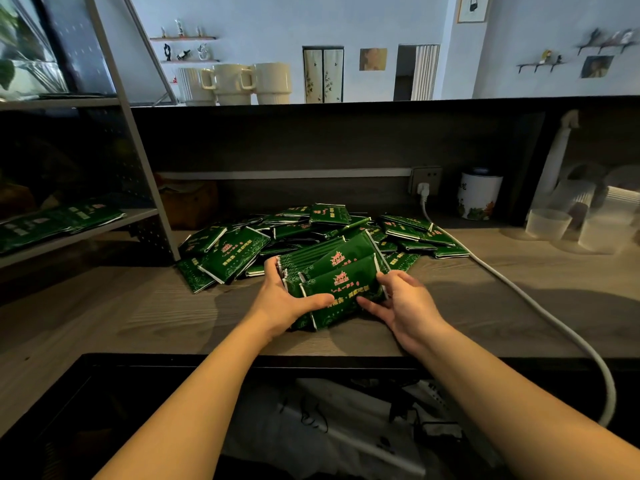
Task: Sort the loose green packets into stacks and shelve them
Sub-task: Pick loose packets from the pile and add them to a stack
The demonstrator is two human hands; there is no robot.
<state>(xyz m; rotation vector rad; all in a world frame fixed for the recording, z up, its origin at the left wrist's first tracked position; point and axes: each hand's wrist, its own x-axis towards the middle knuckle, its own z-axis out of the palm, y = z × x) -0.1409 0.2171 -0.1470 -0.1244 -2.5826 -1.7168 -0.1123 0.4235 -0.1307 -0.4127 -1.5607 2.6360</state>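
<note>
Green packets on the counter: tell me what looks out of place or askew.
The loose pile sprawls at mixed angles behind the stack both hands hold, left hand, right hand. The stack is fanned, edges uneven. A white cable runs beside the pile.

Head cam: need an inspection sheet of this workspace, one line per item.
Surface: wooden counter, bare at the front.
Job's things: stack of green packets held at the counter's middle; loose pile behind it; more packets lying on the left shelf.
Clutter: tin and plastic cups at right.
Grippers: left hand and right hand grip the stack's two ends.
Cables: white cord runs from the wall socket across the counter and over its front edge.
Surroundings: mugs on the ledge above; blue wall behind.
</note>
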